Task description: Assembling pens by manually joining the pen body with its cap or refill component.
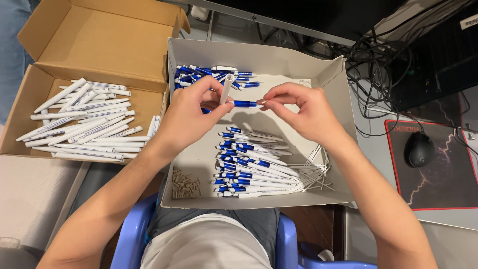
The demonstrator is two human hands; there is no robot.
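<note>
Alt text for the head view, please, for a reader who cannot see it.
Over a grey tray of pen parts, the left hand holds a white pen barrel while the right hand holds a blue pen piece against it. A cardboard box of white barrels sits left.

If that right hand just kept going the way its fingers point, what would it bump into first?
Its fingertips point left, so the right hand would likely first push along the blue pen part it pinches, then meet the white barrel in the left hand. Depth is hard to judge.
</note>
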